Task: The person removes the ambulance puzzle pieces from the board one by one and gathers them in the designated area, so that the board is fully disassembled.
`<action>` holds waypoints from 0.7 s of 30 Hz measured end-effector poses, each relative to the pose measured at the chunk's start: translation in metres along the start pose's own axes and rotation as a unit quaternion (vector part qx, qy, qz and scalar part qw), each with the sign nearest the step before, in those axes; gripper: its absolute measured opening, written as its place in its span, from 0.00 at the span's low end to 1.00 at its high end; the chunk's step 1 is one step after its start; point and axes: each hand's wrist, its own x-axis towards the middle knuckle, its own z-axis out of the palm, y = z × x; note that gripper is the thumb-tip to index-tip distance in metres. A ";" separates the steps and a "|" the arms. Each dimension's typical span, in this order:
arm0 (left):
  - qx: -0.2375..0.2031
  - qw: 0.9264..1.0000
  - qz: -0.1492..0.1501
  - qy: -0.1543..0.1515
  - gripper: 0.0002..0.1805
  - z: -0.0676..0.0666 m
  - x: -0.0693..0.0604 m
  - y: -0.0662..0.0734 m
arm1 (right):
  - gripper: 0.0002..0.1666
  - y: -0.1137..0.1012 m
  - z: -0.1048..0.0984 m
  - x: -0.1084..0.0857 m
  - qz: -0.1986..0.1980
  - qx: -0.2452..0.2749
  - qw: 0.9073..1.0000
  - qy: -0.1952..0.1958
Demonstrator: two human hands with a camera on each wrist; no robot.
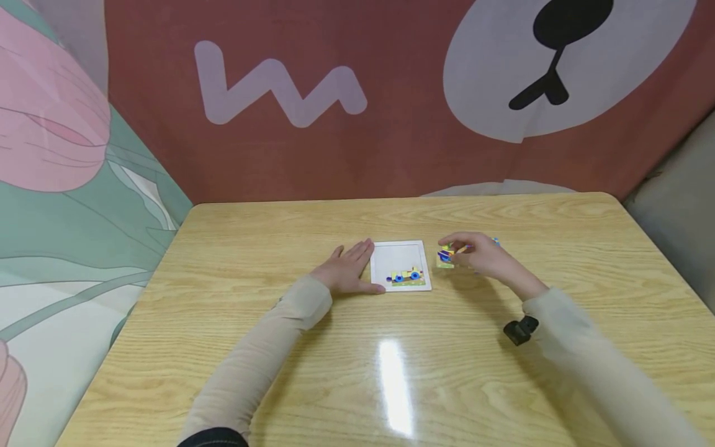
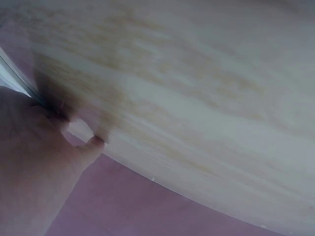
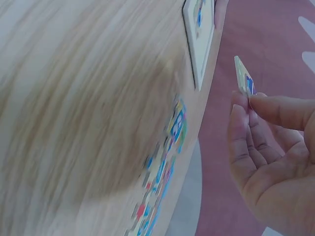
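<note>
A white square puzzle tray (image 1: 398, 248) lies on the wooden table, with a joined strip of colourful jigsaw pieces (image 1: 408, 277) along its lower right inside. My left hand (image 1: 349, 271) rests at the tray's left side, fingers and thumb spread against the frame. To the right of the tray, my right hand (image 1: 483, 253) is raised above the table. Between thumb and fingertips it pinches a small jigsaw piece (image 3: 244, 77), cream with a blue patch. Below that hand, the right wrist view shows a row of loose jigsaw pieces (image 3: 160, 172) on the table, partly blurred.
The wooden table (image 1: 279, 248) reaches back to a reddish-brown patterned backdrop (image 1: 335, 161). A patterned curtain (image 1: 67, 248) hangs on the left. A small black device (image 1: 521, 330) sits at the right wrist, and a light glare falls on the table front.
</note>
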 end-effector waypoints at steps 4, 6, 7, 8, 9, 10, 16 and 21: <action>-0.001 1.000 0.000 0.000 0.58 0.000 0.000 0.000 | 0.23 0.009 -0.005 -0.003 -0.004 -0.010 1.000 -0.005; -0.002 1.000 0.000 0.001 0.58 0.000 0.000 0.000 | 0.22 0.013 -0.006 -0.003 -0.005 -0.017 1.000 -0.006; -0.001 1.000 0.000 0.000 0.58 0.000 0.001 -0.001 | 0.22 0.016 -0.006 -0.003 -0.004 -0.020 1.000 -0.008; -0.001 1.000 0.000 0.000 0.58 0.001 0.001 -0.001 | 0.22 0.017 -0.006 -0.004 -0.002 -0.022 1.000 -0.009; -0.001 1.000 0.001 0.000 0.58 0.001 0.001 -0.001 | 0.22 0.018 -0.006 -0.004 0.001 -0.023 1.000 -0.013; -0.001 1.000 0.001 -0.001 0.58 0.001 0.001 -0.001 | 0.22 0.020 -0.006 -0.005 0.002 -0.023 1.000 -0.016; -0.004 1.000 0.000 -0.003 0.58 0.000 0.000 0.000 | 0.22 0.026 -0.008 -0.008 -0.006 -0.021 0.999 -0.033; -0.005 1.000 0.000 -0.003 0.58 0.000 0.000 -0.001 | 0.20 0.032 -0.008 -0.006 -0.002 -0.016 0.999 -0.034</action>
